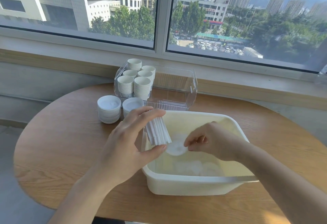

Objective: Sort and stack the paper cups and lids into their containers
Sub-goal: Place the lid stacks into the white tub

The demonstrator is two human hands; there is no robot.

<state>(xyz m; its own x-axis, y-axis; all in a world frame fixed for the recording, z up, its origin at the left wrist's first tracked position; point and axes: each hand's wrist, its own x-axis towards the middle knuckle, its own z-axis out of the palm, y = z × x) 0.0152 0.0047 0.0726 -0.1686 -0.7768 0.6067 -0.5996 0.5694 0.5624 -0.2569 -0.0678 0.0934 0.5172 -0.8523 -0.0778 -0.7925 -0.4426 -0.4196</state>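
My left hand (131,138) grips a tilted stack of white lids (158,131) over the left rim of the cream plastic bin (194,184). My right hand (210,140) pinches a single white lid (176,148) by its edge, right below that stack. More loose lids (194,168) lie on the bin's floor. Two stacks of lids (109,109) stand on the table behind my left hand; the right one is partly hidden. Several stacks of paper cups (139,83) fill the left part of a clear container (178,89).
The round wooden table (62,144) sits against a window sill (247,89). The right part of the clear container holds nothing. The bin stands at the table's near right side.
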